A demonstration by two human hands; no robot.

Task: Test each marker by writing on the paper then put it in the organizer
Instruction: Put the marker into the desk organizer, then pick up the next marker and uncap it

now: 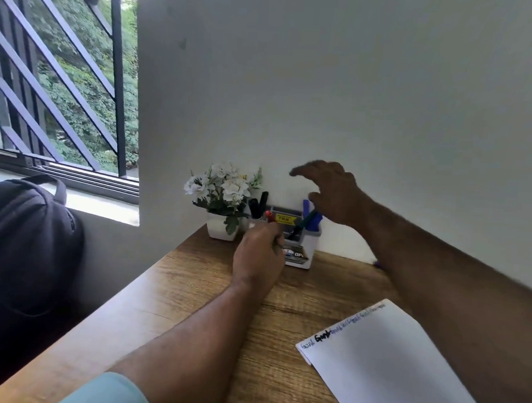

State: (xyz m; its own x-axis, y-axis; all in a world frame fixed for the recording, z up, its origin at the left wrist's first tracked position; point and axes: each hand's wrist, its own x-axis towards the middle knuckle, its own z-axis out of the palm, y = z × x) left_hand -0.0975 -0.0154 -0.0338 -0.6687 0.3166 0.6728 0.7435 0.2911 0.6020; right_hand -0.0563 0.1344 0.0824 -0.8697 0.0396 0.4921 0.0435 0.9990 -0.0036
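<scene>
Fingers (275, 237) of our left hand (257, 256) are clamped on a red-capped marker (270, 216), held just in front of the white organizer (301, 244) at the back of the wooden worktop (199, 278). Our right hand (333, 192) hovers above the organizer with fingers spread and empty, over the blue markers (311, 214) standing in it. Near us lies the paper (385, 361), its top edge lined with test scribbles, and a pot of white flowers (223, 196) stands just left of the organizer.
</scene>
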